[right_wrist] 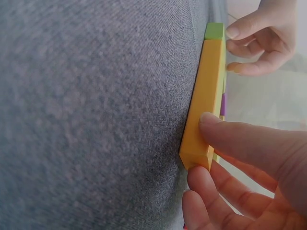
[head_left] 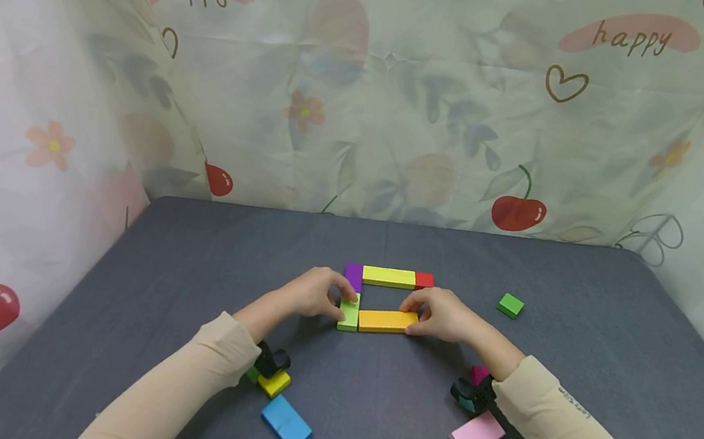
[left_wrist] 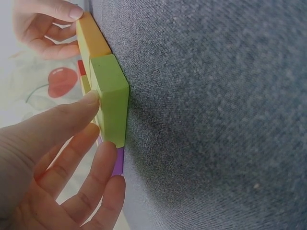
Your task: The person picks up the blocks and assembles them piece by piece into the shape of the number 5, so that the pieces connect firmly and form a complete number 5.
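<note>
On the dark grey cloth, blocks form a rectangular outline in the head view. My left hand [head_left: 312,292] holds the light green block [head_left: 348,318] at the left side, thumb and fingertips against it. My right hand [head_left: 447,316] grips the right end of a long orange block [head_left: 383,321], its thumb on the near face in the right wrist view. The orange block's left end meets the light green one. Behind the green lies a purple block [head_left: 353,274], then a long yellow block [head_left: 388,277] and a red block [head_left: 424,280] along the back.
A small green block [head_left: 511,305] lies apart at the right. Nearer me, a blue block [head_left: 286,423] and a yellow block [head_left: 274,383] lie left. A pink block [head_left: 477,436] and a partly hidden magenta block [head_left: 479,374] lie right. A patterned curtain [head_left: 396,105] hangs behind.
</note>
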`<state>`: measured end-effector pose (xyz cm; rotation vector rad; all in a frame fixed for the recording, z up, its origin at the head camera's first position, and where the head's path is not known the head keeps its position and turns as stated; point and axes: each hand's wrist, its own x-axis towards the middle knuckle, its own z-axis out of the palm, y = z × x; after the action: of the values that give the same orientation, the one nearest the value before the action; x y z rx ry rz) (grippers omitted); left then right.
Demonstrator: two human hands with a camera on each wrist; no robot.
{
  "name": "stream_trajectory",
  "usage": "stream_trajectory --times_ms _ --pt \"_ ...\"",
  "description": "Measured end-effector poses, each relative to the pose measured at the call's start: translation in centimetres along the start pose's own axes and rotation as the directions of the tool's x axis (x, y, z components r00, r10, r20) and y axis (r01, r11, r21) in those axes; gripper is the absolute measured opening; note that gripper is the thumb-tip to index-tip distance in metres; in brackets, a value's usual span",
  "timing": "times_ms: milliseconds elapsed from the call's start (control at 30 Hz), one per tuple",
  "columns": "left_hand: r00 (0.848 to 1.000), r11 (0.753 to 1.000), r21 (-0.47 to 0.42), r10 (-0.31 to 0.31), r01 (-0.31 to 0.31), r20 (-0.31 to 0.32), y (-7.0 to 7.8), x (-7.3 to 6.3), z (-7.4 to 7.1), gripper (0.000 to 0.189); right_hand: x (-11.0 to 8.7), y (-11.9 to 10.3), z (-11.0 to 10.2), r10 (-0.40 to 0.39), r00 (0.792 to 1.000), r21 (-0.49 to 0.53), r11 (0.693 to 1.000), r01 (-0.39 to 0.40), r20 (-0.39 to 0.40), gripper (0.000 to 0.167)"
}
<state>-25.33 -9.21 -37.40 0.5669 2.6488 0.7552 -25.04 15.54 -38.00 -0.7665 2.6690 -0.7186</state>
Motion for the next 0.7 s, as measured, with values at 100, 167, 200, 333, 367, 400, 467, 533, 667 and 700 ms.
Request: stream_trajectory --times_ms 100,167,200,333,367,400,467,533,667,700 --pt "1.0 1.0 -0.002 0.002 -0.002 0.002 0.03 -0.02 -0.04 0.028 -0.01 -0.12 -0.07 0.007 1.0 0.001 1.0 -0.007 0.002 0.027" --pt "1.0 1.0 -0.001 0.006 -0.006 0.004 0.04 -0.03 -0.06 0.028 -0.02 -0.19 -0.09 0.01 1.0 -0.001 1.0 -0.01 0.002 0.028" --pt "1.0 1.0 0.001 0.009 -0.009 0.004 0.03 -0.03 -0.06 0.028 -0.03 -0.22 -0.1 0.011 1.0 -0.001 1.0 -0.011 0.002 0.028" --pt "1.0 1.0 0.005 0.009 -0.009 0.007 0.09 -0.05 -0.1 0.029 -0.07 -0.24 -0.11 0.009 1.0 -0.001 1.0 -0.009 0.001 0.028" --pt "1.0 1.0 0.006 0.008 -0.008 0.006 0.11 -0.05 -0.11 0.029 -0.07 -0.22 -0.11 0.008 1.0 -0.001 1.0 -0.008 0.001 0.028" --pt "1.0 1.0 0.006 0.006 -0.006 0.007 0.13 -0.04 -0.12 0.029 -0.07 -0.2 -0.11 0.007 1.0 0.0 1.0 -0.007 0.001 0.028" --pt "1.0 1.0 0.01 0.006 -0.006 0.006 0.16 -0.04 -0.11 0.029 -0.06 -0.16 -0.11 0.005 1.0 0.0 1.0 -0.005 0.001 0.027" --pt "1.0 1.0 0.017 0.007 -0.007 0.005 0.15 -0.02 -0.08 0.029 -0.05 -0.12 -0.11 0.001 1.0 0.001 1.0 -0.001 0.001 0.027" --pt "1.0 0.999 0.035 0.011 -0.011 0.003 0.2 -0.07 -0.01 0.028 -0.06 -0.08 -0.11 -0.001 1.0 0.006 1.0 0.001 0.004 0.027" --pt "1.0 0.999 0.04 0.014 -0.014 0.002 0.23 -0.11 0.0 0.028 -0.07 -0.07 -0.11 -0.001 1.0 0.008 1.0 0.001 0.004 0.027"
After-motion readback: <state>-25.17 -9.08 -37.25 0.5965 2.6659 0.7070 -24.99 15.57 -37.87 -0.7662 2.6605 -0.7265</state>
